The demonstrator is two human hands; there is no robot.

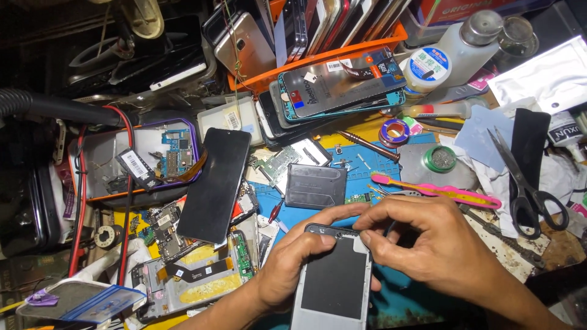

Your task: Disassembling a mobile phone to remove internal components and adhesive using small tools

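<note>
Down at the bottom middle of the bench, over the blue mat [373, 171], sits an opened phone [333, 278] with its back off and a dark battery-like panel showing. Left hand [293, 256] cups the phone's left edge, thumb laid over the top corner, so the fingers are wrapped on the frame. Right hand [422, 244] has its fingertips pinched narrow right at the top edge near the camera area; can't tell if there's a tiny part between them or just the frame.

For doing this bit well, I'd say keep the left hand as the clamp and let only the right fingertips work, with small pressure, since that top strip looks fiddly. Pink toothbrush [437, 190] and scissors [526, 183] lie just beyond the right hand, a loose battery [315, 186] just above the phone, and a black screen [215, 183] leans off to the left, well apart.
</note>
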